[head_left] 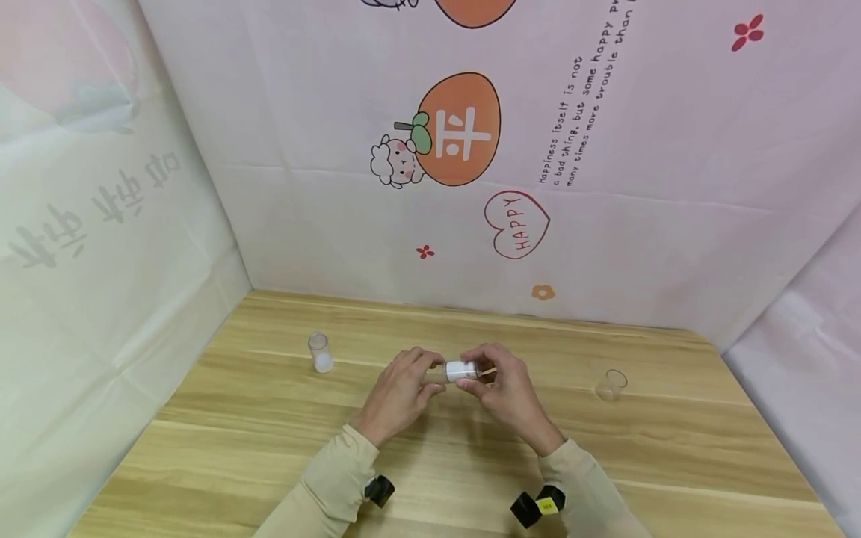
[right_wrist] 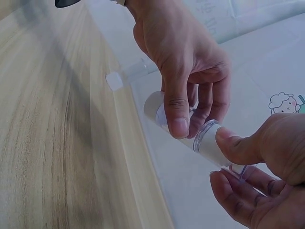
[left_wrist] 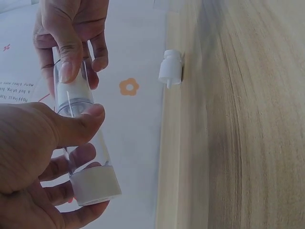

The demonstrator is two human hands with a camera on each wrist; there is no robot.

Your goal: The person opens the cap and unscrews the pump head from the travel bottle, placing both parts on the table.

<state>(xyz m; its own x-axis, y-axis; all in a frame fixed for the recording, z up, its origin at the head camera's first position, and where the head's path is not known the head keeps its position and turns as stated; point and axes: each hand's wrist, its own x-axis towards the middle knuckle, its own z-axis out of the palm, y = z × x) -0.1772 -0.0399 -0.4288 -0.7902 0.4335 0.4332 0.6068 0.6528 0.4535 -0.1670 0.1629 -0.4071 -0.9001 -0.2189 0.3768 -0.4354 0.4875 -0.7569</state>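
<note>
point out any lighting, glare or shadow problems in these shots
Head view: light fairly even, soft shadows on the wooden table, and the clear container nearly blends into the wood; left wrist view: pale glare on the clear bottle; right wrist view: dimmer than the head view, with a dark shadow band across the table.

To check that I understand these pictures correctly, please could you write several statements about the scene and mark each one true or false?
1. The left hand and right hand hold the same bottle. True.
2. The left hand also holds the white pump. False: the white pump is on the table.
3. A clear cup is on the table to the right of the hands. True.
4. The heart on the backdrop is blank. False: the heart reads "HAPPY".
</note>
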